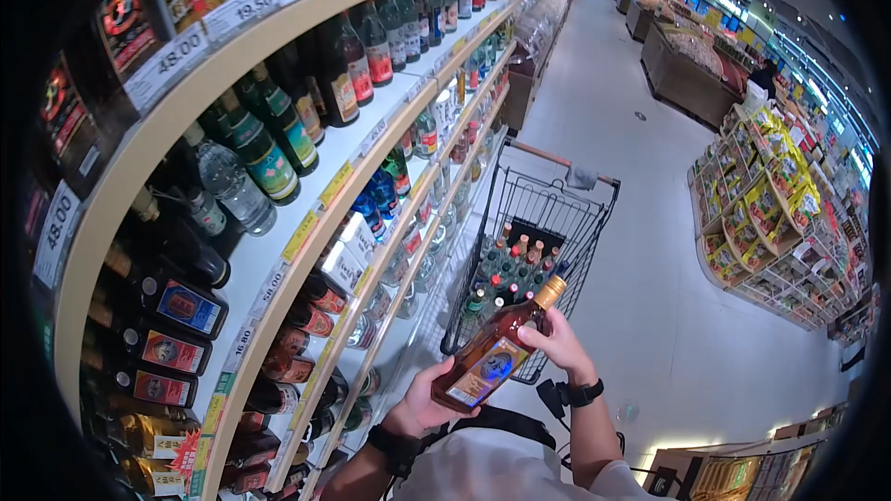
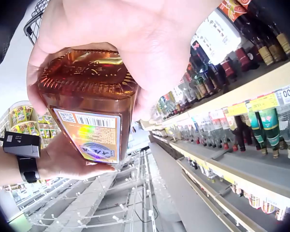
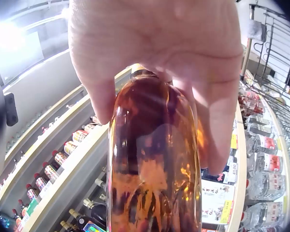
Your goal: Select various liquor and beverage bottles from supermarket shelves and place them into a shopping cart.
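Observation:
Both hands hold a flat-sided amber liquor bottle [image 1: 483, 360] with a gold cap, tilted in front of the body. My left hand [image 1: 427, 399] grips it near the base; the left wrist view shows the ridged bottle bottom [image 2: 84, 75] with thumb and fingers around its sides. Up by the neck, my right hand [image 1: 561, 347] grips the shoulder, its thumb and fingers on opposite sides of the glass [image 3: 154, 145] in the right wrist view. A label [image 1: 489, 369] with a blue emblem and a barcode faces up toward the head camera.
Shelves [image 1: 371, 121] of bottles with price tags run along the left. Just ahead stands a black wire shopping cart [image 1: 594, 223] carrying several bottles [image 1: 520, 264]. A rack of yellow packets [image 1: 775, 213] is to the right, and produce bins [image 1: 682, 65] line the aisle farther off.

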The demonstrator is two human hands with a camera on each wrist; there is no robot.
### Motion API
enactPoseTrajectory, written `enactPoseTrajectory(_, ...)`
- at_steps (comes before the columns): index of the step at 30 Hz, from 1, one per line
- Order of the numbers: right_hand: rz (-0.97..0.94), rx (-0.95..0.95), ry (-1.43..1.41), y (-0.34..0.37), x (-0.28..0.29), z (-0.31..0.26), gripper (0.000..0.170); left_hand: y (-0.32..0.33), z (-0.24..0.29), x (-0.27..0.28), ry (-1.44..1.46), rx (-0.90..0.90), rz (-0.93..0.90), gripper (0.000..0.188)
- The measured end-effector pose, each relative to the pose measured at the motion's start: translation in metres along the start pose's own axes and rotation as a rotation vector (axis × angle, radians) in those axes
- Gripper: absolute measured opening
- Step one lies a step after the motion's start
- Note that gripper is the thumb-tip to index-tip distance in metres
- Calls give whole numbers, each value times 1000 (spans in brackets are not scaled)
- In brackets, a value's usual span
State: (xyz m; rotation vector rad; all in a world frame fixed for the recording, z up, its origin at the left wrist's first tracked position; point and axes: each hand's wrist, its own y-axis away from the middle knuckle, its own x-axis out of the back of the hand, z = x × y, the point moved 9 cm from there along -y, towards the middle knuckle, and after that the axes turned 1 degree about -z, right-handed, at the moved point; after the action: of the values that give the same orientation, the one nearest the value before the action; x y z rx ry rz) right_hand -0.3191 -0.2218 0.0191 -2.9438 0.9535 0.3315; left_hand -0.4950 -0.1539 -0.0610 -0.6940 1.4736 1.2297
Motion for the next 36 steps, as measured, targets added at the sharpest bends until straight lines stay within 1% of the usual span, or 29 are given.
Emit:
enactPoseTrajectory(2,12,-2,14,-4,15,11,54,-8,11,4,-61,-11,143,49)
enactPoseTrajectory(3,-17,32,45,-7,20,13,56,-11,18,10,-102,-40,244,49)
enactPoseTrajectory(4,-9,28,43,-10,18,1,59,-19,22,17,-97,-23,231,49)
enactPoseTrajectory(6,43,82,249,-17,27,0,61,-32,32,28,-90,-98,279,50)
enactPoseTrajectory(7,111,-15,182,-18,32,10,60,-35,39,30,-130,-147,310,51)
enactPoseTrajectory(8,154,-18,207,-21,37,16,54,-36,43,28,-121,-146,290,52)
enactPoseTrajectory(10,245,-39,322,-28,53,27,47,-23,56,43,-240,-224,544,56)
enactPoseTrajectory(11,295,-49,417,-29,60,25,42,-20,62,61,-213,-263,553,58)
enactPoseTrajectory(12,344,-19,488,-29,69,26,40,-15,66,65,-177,-274,564,56)
enactPoseTrajectory(14,385,-50,529,-31,85,39,45,-4,74,75,-106,-296,587,53)
enactPoseTrajectory(15,397,-59,612,-33,92,44,47,1,76,85,-81,-307,605,48)
enactPoseTrajectory(17,419,-74,782,-37,105,54,52,9,78,96,-49,-363,578,39)
enactPoseTrajectory(18,422,-123,813,-38,111,65,53,11,78,98,-31,-395,565,34)
enactPoseTrajectory(19,421,-167,845,-42,118,78,54,13,78,96,-37,-419,641,33)
enactPoseTrajectory(20,419,-209,875,-46,124,94,56,14,78,98,-44,-434,645,32)
enactPoseTrajectory(21,367,-269,897,-52,133,119,57,16,77,100,-51,-448,649,31)
enactPoseTrajectory(24,319,-246,794,-63,132,155,60,21,77,102,-60,-476,632,31)
enactPoseTrajectory(26,264,-258,800,-71,138,195,59,24,77,97,-95,-483,635,32)
enactPoseTrajectory(28,236,-238,787,-80,135,215,58,27,79,89,-165,-489,662,33)
enactPoseTrajectory(29,204,-302,716,-81,135,232,61,28,78,90,-129,-503,668,31)
enactPoseTrajectory(32,172,-226,802,-91,137,287,60,33,77,84,-118,-530,713,30)
enactPoseTrajectory(33,148,-207,823,-95,133,291,61,35,75,86,-120,-533,738,29)
enactPoseTrajectory(34,164,-258,831,-97,132,301,62,37,73,89,-122,-539,760,27)
enactPoseTrajectory(36,176,-321,756,-101,133,322,63,38,70,91,-115,-550,799,26)
